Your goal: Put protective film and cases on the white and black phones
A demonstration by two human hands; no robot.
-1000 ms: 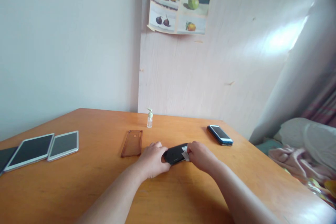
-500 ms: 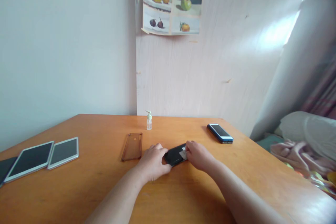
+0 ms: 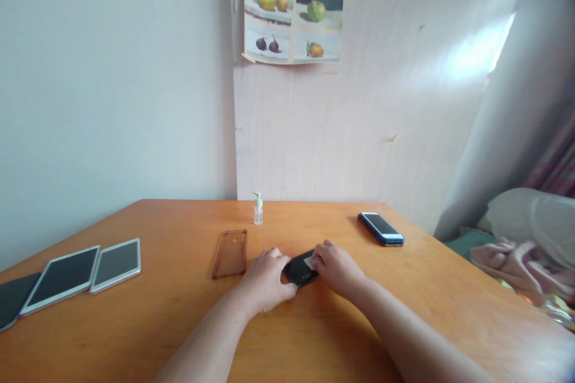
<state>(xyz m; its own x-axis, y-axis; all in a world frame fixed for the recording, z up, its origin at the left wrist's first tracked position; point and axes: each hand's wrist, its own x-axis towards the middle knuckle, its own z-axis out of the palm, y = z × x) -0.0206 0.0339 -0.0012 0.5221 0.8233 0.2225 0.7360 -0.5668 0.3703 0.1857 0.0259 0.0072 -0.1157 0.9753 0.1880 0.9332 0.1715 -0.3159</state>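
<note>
A black phone (image 3: 300,271) lies flat on the orange wooden table (image 3: 135,323) in front of me. My left hand (image 3: 266,281) curls over its left end and grips it. My right hand (image 3: 336,268) is closed on a small white cloth or wipe (image 3: 309,262), pressed onto the phone's surface. Both forearms reach in from the bottom edge.
A brown translucent phone case (image 3: 230,252) lies left of my hands. A small pump bottle (image 3: 257,208) stands by the wall. A blue-edged phone (image 3: 381,228) rests at the right. Two tablets (image 3: 83,270) and a dark device (image 3: 13,305) lie far left. Bedding (image 3: 521,239) lies beyond the table's right edge.
My right hand with the white wipe has slid leftward along the black phone, covering more of it. The view has shifted slightly. My left hand keeps its grip.
</note>
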